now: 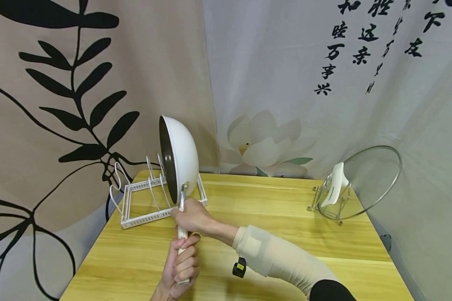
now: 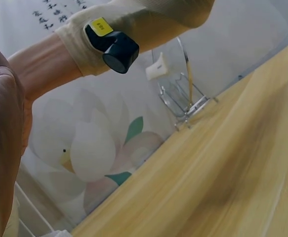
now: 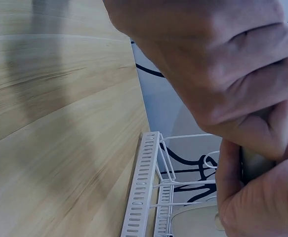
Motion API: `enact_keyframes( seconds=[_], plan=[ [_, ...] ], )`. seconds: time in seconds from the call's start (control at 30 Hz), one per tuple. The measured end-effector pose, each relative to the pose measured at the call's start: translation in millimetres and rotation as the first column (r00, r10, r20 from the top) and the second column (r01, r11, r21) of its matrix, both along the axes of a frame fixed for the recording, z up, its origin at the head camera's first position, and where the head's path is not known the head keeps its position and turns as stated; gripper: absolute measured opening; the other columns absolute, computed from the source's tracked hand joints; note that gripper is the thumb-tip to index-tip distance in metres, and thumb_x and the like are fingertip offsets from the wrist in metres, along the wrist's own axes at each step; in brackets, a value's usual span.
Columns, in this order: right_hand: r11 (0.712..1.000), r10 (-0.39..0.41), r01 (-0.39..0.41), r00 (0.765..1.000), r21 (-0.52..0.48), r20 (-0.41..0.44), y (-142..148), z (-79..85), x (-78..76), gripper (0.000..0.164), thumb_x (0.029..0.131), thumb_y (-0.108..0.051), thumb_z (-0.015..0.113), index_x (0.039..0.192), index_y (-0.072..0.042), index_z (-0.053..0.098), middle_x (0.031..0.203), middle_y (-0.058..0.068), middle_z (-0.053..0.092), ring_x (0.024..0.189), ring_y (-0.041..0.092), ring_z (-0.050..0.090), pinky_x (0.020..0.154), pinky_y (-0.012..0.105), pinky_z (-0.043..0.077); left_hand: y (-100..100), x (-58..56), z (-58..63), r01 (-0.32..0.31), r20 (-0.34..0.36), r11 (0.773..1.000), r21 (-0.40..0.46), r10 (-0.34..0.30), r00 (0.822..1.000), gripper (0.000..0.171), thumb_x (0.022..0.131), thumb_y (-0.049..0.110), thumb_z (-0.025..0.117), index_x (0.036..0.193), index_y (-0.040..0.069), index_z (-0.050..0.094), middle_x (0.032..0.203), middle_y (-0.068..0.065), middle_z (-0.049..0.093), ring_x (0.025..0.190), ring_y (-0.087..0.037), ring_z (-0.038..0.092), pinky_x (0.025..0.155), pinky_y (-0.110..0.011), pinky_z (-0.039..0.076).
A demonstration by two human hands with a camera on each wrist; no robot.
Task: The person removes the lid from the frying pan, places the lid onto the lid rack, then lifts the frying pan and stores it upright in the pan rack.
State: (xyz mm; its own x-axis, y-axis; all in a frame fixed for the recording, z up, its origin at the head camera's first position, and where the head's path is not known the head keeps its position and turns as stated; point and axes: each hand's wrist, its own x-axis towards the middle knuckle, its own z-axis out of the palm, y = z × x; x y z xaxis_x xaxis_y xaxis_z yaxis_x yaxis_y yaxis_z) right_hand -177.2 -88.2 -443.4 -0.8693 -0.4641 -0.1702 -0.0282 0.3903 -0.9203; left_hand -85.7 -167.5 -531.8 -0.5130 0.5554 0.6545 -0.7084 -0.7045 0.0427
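Note:
A white wok point(image 1: 184, 156) with a dark inside stands on its side in a white wire rack point(image 1: 147, 217), its open face to the left. Its long handle point(image 1: 183, 244) points toward me. My right hand point(image 1: 196, 217) grips the handle close to the wok's body. Lower down, toward the end of the handle, the fingers of my left hand point(image 1: 184, 263) are curled round it. In the right wrist view, the left hand point(image 3: 218, 64) and right hand point(image 3: 262, 202) meet on the handle, covering most of it.
At the table's right side a glass lid point(image 1: 376, 179) with a white knob point(image 1: 335, 184) leans on a small metal stand point(image 1: 340, 213). The wooden table point(image 1: 271, 209) backs onto a printed curtain point(image 1: 271, 104). A small black camera point(image 1: 239, 267) hangs at my right wrist.

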Motion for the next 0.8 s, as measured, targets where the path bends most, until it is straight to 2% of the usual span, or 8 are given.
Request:
enact_keyframes(
  seconds=[0.8],
  plan=[
    [1.000,0.000,0.000,1.000,0.004,0.023,-2.9,-13.4,-0.3,0.039,0.108,-0.021,0.066,0.071,-0.016,0.060,0.061,0.002,0.067,0.051,0.014,0.060,0.046,0.025,0.043,-4.4,-0.2,-14.5,-0.010,0.016,1.000,-0.009,0.010,1.000,0.023,0.120,0.026,0.041,0.099,0.021,0.032,0.066,0.012,0.033,0.046,0.001,0.029,0.041,-0.011,0.024]
  ],
)
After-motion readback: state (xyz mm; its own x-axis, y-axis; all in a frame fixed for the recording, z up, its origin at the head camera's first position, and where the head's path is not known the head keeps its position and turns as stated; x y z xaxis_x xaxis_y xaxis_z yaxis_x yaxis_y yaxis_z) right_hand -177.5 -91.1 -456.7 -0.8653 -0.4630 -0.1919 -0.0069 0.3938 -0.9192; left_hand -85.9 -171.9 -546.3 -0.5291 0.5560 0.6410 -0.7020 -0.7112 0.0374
